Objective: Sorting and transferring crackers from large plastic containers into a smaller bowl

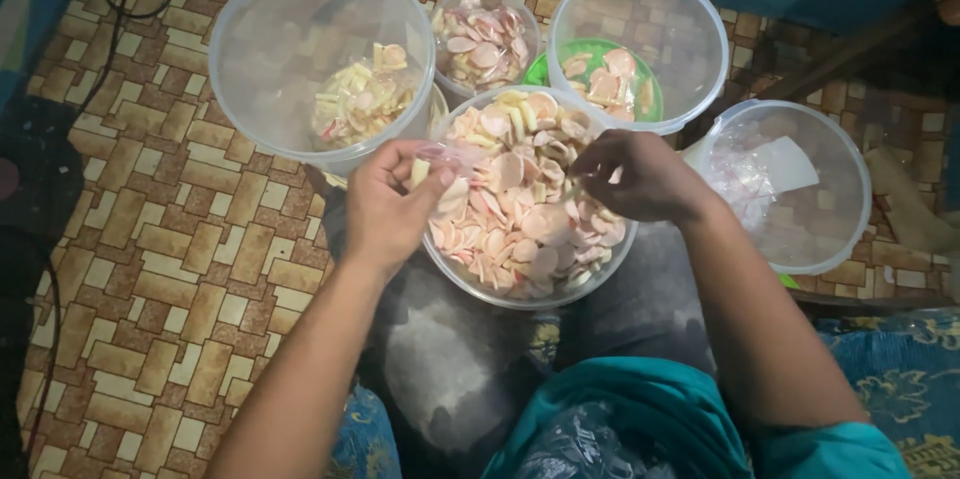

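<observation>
Left hand [385, 204] pinched shut on a thin clear bag [447, 153], right hand [640, 177] curled, grip hard to tell, both over the big tub of pink chips [520, 209]. Easy to spill chips onto the floor [180, 269] if bag slips.

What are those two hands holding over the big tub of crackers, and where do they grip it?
Left hand pinches a small clear plastic bag at its mouth; whether the right hand holds anything cannot be told.

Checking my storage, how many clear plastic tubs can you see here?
5: a top-left tub, a small top-middle tub, a top-right tub, a far-right tub, and a centre tub under both hands. Others may be out of frame.
</observation>
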